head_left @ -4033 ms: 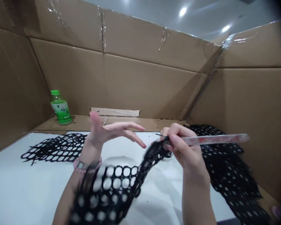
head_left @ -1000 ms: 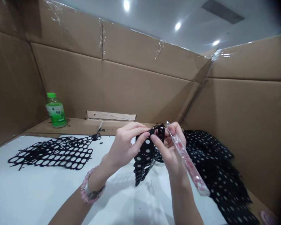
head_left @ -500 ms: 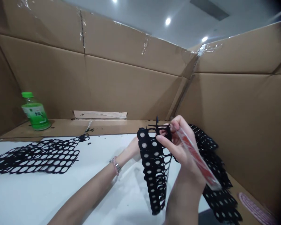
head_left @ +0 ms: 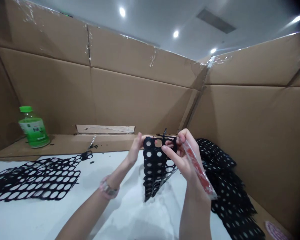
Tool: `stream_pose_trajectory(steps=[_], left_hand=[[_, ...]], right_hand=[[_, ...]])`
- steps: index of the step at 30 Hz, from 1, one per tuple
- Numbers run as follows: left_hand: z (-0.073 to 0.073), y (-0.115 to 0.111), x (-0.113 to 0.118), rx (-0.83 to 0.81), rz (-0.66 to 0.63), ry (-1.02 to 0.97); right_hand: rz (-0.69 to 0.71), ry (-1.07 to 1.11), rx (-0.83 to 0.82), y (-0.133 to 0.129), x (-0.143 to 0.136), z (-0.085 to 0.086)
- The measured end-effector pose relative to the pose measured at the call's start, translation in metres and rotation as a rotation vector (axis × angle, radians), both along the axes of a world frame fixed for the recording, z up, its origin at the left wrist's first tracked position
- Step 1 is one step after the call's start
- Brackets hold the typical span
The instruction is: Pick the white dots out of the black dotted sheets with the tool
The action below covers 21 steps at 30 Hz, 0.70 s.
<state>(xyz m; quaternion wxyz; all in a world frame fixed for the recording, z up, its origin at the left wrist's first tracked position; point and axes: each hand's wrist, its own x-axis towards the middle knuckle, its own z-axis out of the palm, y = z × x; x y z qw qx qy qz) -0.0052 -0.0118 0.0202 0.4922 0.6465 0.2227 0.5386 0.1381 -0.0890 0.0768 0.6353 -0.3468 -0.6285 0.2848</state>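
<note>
A black sheet with rows of round holes (head_left: 152, 166) hangs down between my hands above the white surface. My left hand (head_left: 135, 148) is at its upper left edge, fingers partly hidden behind it. The thumb and fingers of my right hand (head_left: 183, 155) pinch its upper right part, where thin black strips stick out. A red strip in clear plastic (head_left: 200, 170) also lies in my right hand, slanting down along the wrist.
Black netting (head_left: 50, 180) lies at the left, a pile of black perforated pieces (head_left: 230, 190) at the right. A green bottle (head_left: 34, 130) stands at the back left. Cardboard walls (head_left: 140, 100) surround the white surface (head_left: 90, 186). A pink patterned item (head_left: 276, 230) sits at the lower right.
My left hand has come out further at the sheet's left edge. The sheet's lower end has swung up and left. The camera view has tilted slightly upward.
</note>
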Motion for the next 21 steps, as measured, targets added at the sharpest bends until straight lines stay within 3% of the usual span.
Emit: stream_pose_trajectory(steps=[3, 7, 12, 17, 21], left_hand=[[0.021, -0.02, -0.027, -0.001, -0.13, -0.018], [0.038, -0.044, -0.043, -0.087, -0.034, -0.071], [0.041, -0.047, -0.042, -0.131, -0.062, -0.166], [0.04, -0.047, -0.041, -0.112, -0.02, -0.166], [0.041, -0.052, -0.041, -0.058, 0.029, -0.185]], right_hand=[[-0.015, -0.009, -0.008, 0.003, -0.01, -0.001], [0.02, -0.136, -0.007, 0.003, -0.021, 0.0], [0.031, -0.133, 0.001, -0.004, -0.026, -0.001], [-0.013, -0.123, 0.087, -0.011, -0.034, -0.005], [-0.001, -0.082, 0.06, -0.014, -0.038, -0.003]])
